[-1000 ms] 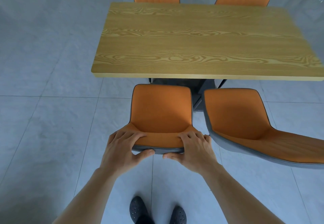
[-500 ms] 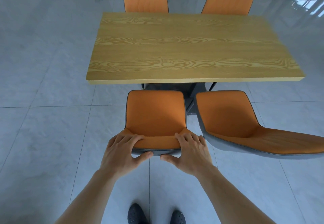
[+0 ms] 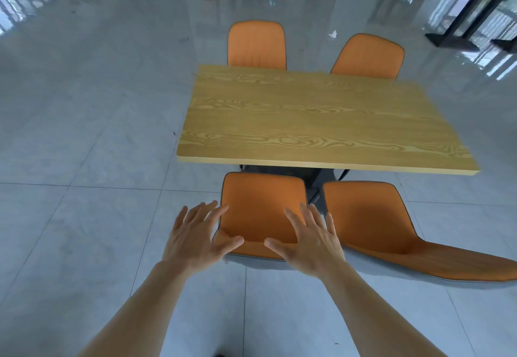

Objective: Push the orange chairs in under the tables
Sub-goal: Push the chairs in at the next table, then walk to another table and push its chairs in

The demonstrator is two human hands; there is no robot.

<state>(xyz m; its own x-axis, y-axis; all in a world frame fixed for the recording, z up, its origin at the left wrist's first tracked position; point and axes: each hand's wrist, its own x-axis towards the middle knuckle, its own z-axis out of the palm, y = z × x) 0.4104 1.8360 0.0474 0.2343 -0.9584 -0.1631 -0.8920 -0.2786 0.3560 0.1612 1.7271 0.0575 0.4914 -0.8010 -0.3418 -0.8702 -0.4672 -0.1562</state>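
Now both hands hover with fingers spread, gripping nothing: the left hand (image 3: 195, 240) at the left edge of the near chair (image 3: 263, 217), the right hand (image 3: 310, 240) over its backrest top, probably just clear of it. Beyond them its seat front sits at the bench (image 3: 321, 122) edge. Right of the hands, a second chair (image 3: 372, 222) stands angled out. Farther off, two more chairs (image 3: 257, 45) face in. No writing is legible.

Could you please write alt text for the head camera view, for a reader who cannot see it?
Two bare hands, left hand and right hand, spread open above the near-left orange padded chair at a yellow wood-grain table. Three more orange chairs surround it on grey tiled floor.
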